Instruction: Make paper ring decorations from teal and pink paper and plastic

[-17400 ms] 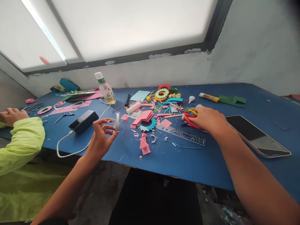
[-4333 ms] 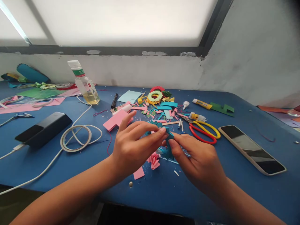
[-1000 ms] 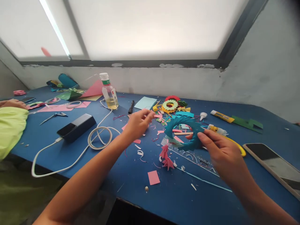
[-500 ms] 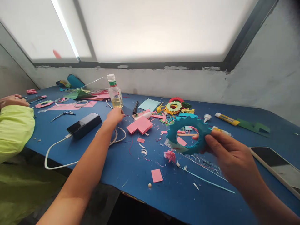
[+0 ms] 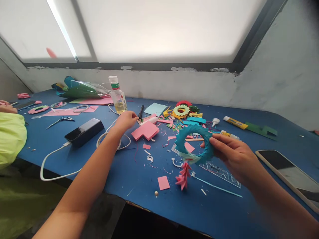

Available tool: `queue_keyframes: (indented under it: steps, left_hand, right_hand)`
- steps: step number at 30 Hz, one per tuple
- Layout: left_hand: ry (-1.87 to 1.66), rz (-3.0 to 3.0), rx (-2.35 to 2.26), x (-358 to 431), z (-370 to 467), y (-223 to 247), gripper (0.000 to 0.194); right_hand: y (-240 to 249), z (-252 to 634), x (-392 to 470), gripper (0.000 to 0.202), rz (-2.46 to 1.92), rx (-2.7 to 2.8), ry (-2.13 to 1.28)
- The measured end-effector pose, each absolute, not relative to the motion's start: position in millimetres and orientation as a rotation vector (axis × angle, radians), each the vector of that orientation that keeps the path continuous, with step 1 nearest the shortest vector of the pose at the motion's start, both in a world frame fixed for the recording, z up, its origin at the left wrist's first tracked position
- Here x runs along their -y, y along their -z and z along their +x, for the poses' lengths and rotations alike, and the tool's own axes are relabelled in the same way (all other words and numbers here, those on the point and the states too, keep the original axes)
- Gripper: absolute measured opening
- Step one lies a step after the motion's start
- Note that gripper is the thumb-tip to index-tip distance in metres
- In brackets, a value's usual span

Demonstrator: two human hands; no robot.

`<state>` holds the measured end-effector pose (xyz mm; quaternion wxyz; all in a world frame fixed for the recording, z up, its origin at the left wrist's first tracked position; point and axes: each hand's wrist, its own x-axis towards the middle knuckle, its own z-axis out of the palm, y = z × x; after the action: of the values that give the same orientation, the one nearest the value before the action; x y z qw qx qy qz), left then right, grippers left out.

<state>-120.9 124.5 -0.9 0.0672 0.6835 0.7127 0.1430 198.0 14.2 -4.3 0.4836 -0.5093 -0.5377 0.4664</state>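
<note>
My right hand (image 5: 230, 151) pinches the right side of a teal folded-paper ring (image 5: 208, 151) with pointed edges, raised over the table. A pale strip wraps the ring's bottom, and a pink folded-paper tassel (image 5: 183, 176) hangs below it. Stretched out over the table, my left hand (image 5: 126, 120) is closed with its fingers drawn together; whatever they hold, if anything, is hidden. Close to its fingertips lie a black marker (image 5: 141, 112) and a pink folded paper (image 5: 147, 130). Just behind it stands a bottle (image 5: 119, 99) with yellowish liquid.
A black power bank (image 5: 84, 131) with a white cable (image 5: 46, 159) lies left, by scissors (image 5: 60, 122). Paper flowers (image 5: 181, 110) and scraps cover the middle. A phone (image 5: 281, 169), glue tube (image 5: 235, 122) and clear ruler (image 5: 221, 174) are right. A co-worker's sleeve (image 5: 11, 136) shows left.
My left hand has moved from the bottle's base toward the marker. The ring has tilted and come slightly lower, and the pink tassel now shows at full length beneath it.
</note>
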Motion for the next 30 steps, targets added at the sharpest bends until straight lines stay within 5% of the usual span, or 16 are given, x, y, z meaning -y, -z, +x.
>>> queue_keyframes:
  steps: [13,30]
  left_hand:
    - [-0.333,2.273,-1.330,-88,-54,10,0.020]
    - [-0.101,2.497,-1.419,-69,-27,28,0.019]
  right_hand:
    - [27,209,-40,0.033,-1.490,1.395,-1.013]
    - [37,204,-45,0.037,-1.459,1.359,-1.211]
